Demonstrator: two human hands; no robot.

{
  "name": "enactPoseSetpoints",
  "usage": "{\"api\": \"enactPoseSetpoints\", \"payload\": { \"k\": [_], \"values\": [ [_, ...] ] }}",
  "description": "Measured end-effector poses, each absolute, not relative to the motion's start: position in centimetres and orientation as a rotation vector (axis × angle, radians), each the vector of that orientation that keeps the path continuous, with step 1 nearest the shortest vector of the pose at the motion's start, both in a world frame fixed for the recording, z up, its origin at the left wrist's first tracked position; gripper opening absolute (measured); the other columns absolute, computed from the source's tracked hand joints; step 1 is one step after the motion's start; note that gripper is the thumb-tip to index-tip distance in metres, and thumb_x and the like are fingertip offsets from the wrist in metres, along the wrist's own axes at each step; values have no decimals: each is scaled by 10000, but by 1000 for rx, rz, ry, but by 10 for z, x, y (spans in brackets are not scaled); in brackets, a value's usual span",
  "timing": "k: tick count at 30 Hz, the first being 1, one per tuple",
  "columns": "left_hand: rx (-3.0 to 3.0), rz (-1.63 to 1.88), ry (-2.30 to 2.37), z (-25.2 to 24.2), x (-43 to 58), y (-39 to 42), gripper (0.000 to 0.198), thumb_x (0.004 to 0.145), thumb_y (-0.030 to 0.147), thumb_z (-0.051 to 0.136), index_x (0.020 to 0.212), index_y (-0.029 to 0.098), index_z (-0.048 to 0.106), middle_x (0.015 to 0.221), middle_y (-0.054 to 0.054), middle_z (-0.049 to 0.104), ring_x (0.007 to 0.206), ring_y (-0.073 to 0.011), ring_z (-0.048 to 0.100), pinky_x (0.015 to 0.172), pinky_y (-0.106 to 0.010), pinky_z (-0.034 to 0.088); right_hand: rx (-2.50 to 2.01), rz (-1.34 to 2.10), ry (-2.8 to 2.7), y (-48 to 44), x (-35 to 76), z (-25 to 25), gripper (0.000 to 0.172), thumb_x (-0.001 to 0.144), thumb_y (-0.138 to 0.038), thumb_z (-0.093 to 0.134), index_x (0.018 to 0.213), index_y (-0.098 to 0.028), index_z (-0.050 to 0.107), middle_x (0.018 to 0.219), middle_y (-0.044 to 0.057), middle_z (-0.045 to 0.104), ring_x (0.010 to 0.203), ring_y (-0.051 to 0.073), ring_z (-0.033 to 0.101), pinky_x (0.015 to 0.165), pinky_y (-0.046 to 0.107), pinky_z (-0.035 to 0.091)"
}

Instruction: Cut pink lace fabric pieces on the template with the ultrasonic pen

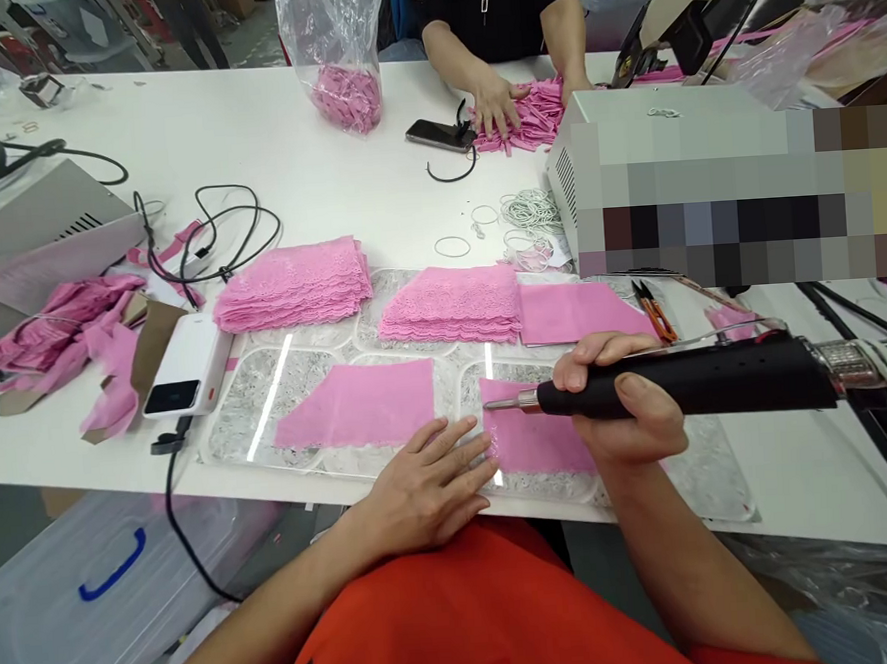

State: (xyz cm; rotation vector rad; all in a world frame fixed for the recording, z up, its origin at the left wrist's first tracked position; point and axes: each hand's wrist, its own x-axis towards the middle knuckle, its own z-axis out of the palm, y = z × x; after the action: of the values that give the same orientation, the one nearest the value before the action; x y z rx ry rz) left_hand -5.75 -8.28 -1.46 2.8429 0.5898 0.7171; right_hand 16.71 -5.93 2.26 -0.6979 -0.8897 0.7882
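My right hand (pixel 619 401) is closed around a black pen-shaped heat tool (pixel 687 381), whose metal tip points left over a pink fabric piece (pixel 529 437). That piece lies on a clear plastic mat (pixel 302 366) at the table's near edge. My left hand (pixel 430 483) rests flat with fingers spread at the mat's front edge, its fingertips touching the left side of that piece. A second pink fabric piece (pixel 365 405) lies just left of it on the mat. Two stacks of pink lace (pixel 294 283) (pixel 451 304) sit further back.
A white power bank (pixel 186 366) with a cable lies left of the mat. A grey machine (pixel 665 158) stands at right, scissors (pixel 657 309) beside it. Across the table another person's hands (pixel 501 103) press on pink pieces, near a phone (pixel 440 135) and a plastic bag (pixel 341 68).
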Motion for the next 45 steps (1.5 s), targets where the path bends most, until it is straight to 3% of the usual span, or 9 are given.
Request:
{"api": "enactPoseSetpoints", "payload": {
  "k": [7,22,32,37,45],
  "values": [
    [2856,772,472,-13,-59,-82,259,963,288,529,1166,161,629,1253,-77,676,1310,-230,524,1117,-377,402,-651,927,-900,-68,175,29,144,662,-311,644,742,-192,656,694,11,597,454,101,500,427,284,441],
    [2834,756,456,-13,-60,-83,277,949,279,560,1185,146,617,1275,-80,663,1326,-243,506,1122,-386,394,-597,1043,-1002,-74,173,23,132,726,-303,663,791,-188,656,736,18,620,500,111,555,460,282,488],
    [2814,794,699,2,-53,-72,266,969,185,499,1201,141,621,1223,-108,684,1274,-253,553,1027,-393,480,-828,614,-769,-68,201,37,131,630,-303,595,693,-188,601,672,-4,565,467,102,502,447,283,446],
    [2889,674,817,-4,-38,-57,312,1000,226,447,1258,145,604,1353,-108,603,1359,-303,456,1089,-479,410,-878,407,-698,-72,223,31,128,626,-293,563,678,-175,556,677,-1,541,474,94,499,473,274,434],
    [2900,665,850,-17,-31,-53,339,1018,270,415,1281,145,586,1384,-97,579,1382,-315,419,1137,-511,315,-843,440,-743,-73,213,28,131,629,-247,524,719,-189,599,711,0,585,490,99,514,486,281,446]
  ]
}}
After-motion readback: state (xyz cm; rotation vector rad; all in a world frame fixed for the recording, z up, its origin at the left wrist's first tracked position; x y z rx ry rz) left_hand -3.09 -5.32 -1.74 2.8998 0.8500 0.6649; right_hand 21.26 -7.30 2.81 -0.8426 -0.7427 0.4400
